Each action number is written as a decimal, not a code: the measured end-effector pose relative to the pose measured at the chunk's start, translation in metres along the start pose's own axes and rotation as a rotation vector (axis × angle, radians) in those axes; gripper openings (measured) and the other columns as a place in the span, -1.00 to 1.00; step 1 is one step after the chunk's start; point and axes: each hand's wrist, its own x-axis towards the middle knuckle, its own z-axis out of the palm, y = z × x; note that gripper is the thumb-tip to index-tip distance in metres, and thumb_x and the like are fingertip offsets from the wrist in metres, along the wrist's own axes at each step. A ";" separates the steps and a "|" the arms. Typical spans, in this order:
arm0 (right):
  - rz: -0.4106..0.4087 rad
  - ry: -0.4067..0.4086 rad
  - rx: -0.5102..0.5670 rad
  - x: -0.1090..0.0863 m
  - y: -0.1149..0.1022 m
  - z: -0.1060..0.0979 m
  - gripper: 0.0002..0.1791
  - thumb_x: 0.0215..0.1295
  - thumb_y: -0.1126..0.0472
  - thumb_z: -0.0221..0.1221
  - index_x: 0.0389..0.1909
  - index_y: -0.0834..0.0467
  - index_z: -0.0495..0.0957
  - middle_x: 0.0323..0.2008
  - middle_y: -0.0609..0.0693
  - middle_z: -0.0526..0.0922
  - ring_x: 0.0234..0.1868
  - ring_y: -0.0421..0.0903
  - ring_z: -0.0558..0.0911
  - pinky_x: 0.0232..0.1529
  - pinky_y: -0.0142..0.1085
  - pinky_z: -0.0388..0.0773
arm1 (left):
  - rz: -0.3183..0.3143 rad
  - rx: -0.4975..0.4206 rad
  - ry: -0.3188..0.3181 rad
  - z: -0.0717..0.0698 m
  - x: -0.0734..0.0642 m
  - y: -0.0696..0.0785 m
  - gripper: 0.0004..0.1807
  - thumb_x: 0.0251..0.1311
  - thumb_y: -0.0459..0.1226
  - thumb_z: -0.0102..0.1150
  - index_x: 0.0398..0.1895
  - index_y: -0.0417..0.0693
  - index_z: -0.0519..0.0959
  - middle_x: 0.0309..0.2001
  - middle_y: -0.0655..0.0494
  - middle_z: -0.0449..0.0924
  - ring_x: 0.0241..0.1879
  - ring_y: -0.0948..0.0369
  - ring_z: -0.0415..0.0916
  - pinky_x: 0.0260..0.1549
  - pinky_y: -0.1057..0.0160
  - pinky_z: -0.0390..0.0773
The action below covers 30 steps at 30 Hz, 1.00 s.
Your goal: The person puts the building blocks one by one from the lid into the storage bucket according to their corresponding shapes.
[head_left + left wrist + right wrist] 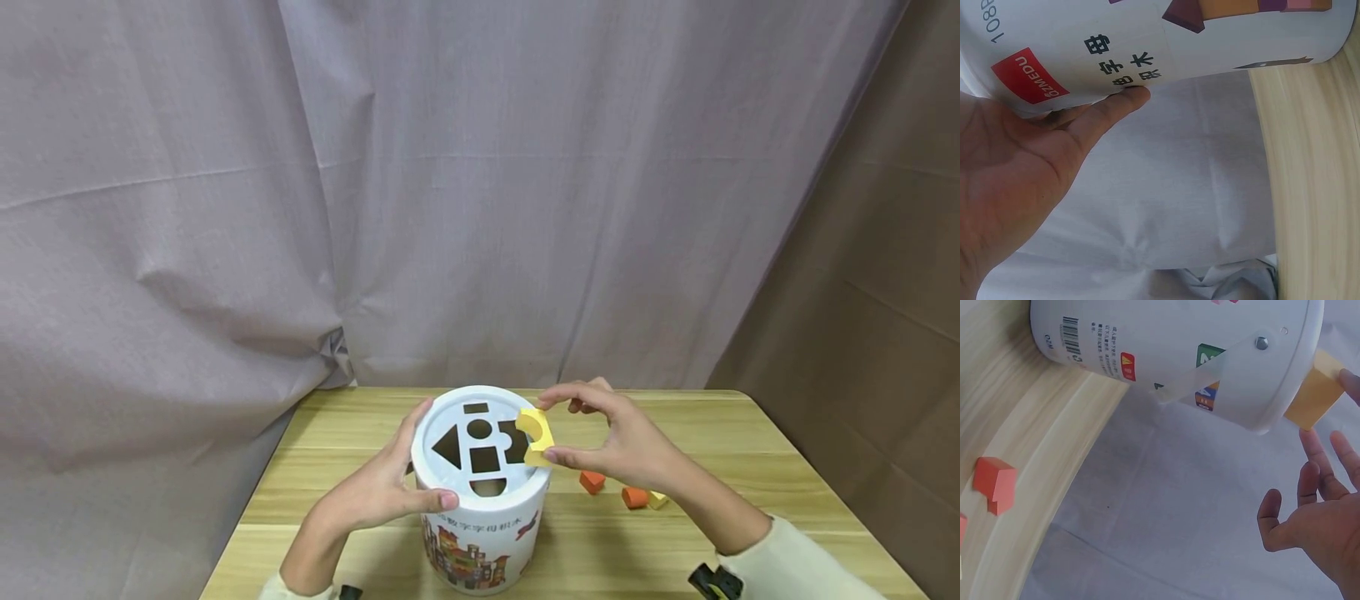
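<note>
A white shape-sorter bucket (517,537) stands upright on the table, with printed houses on its side. Its pale lid (442,423) has several cut-outs, among them a triangle, a circle and a square. My left hand (375,492) holds the bucket at its left side, thumb near the front rim; part of its fingers is hidden behind the wall. Between thumb and finger, my right hand (626,437) pinches a yellow arch block (546,439) at the lid's right edge, overlapping the notched cut-out. The right wrist view shows this block (1315,394) beside the bucket's rim.
Right of the bucket, on the wooden table (697,425), lie an orange-red block (592,482), an orange block (634,497) and a small yellow block (657,500). A grey curtain (465,208) hangs behind the table's back edge.
</note>
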 end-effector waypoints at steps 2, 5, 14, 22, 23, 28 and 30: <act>0.003 -0.003 -0.002 0.002 -0.001 0.001 -0.31 0.13 0.04 0.71 0.29 -0.25 0.68 0.14 -0.31 0.77 0.08 -0.23 0.56 0.25 -0.18 0.62 | 0.000 -0.004 -0.001 0.001 0.001 0.000 0.50 0.14 -0.12 0.73 0.85 0.13 -0.29 0.72 -0.20 0.17 0.67 -0.22 0.26 0.60 -0.44 0.28; 0.005 -0.008 -0.009 0.005 -0.002 0.003 -0.32 0.13 0.04 0.70 0.30 -0.19 0.69 0.14 -0.31 0.77 0.07 -0.22 0.55 0.23 -0.12 0.63 | -0.005 0.004 0.000 0.001 0.001 0.001 0.49 0.13 -0.10 0.73 0.85 0.16 -0.28 0.73 -0.18 0.17 0.68 -0.21 0.23 0.62 -0.45 0.23; 0.030 -0.028 -0.012 0.010 0.000 0.012 -0.33 0.14 -0.02 0.70 0.29 -0.24 0.70 0.15 -0.31 0.76 0.07 -0.07 0.57 0.20 -0.12 0.60 | -0.012 0.010 0.002 0.003 0.002 0.002 0.48 0.13 -0.09 0.73 0.85 0.17 -0.27 0.73 -0.15 0.17 0.70 -0.18 0.20 0.64 -0.44 0.19; 0.042 -0.049 -0.013 0.011 0.000 0.014 -0.33 0.13 0.00 0.70 0.28 -0.24 0.70 0.15 -0.22 0.77 0.05 -0.19 0.51 0.12 -0.18 0.54 | -0.008 0.022 -0.003 0.004 0.001 0.003 0.50 0.14 -0.10 0.73 0.86 0.14 -0.30 0.74 -0.23 0.13 0.70 -0.25 0.18 0.62 -0.49 0.19; 0.043 -0.050 -0.013 0.011 0.000 0.014 -0.33 0.13 0.01 0.70 0.28 -0.24 0.70 0.15 -0.23 0.77 0.05 -0.18 0.51 0.13 -0.18 0.54 | -0.009 0.023 -0.003 0.004 0.001 0.003 0.50 0.14 -0.10 0.73 0.86 0.14 -0.31 0.74 -0.23 0.13 0.70 -0.25 0.17 0.62 -0.49 0.19; 0.048 -0.058 -0.008 0.010 0.001 0.015 -0.22 0.10 -0.04 0.71 0.38 -0.23 0.65 0.19 -0.21 0.76 0.11 -0.11 0.52 0.17 -0.11 0.53 | -0.011 0.027 0.001 0.005 0.000 0.005 0.51 0.14 -0.08 0.73 0.86 0.14 -0.30 0.75 -0.22 0.10 0.72 -0.25 0.13 0.63 -0.51 0.15; 0.053 -0.056 -0.006 0.009 0.003 0.014 -0.14 0.09 -0.08 0.71 0.45 -0.26 0.61 0.21 -0.20 0.74 0.15 -0.08 0.51 0.20 -0.04 0.54 | -0.006 0.022 0.001 0.005 0.000 0.006 0.50 0.13 -0.08 0.73 0.86 0.14 -0.29 0.75 -0.21 0.11 0.72 -0.25 0.13 0.63 -0.51 0.15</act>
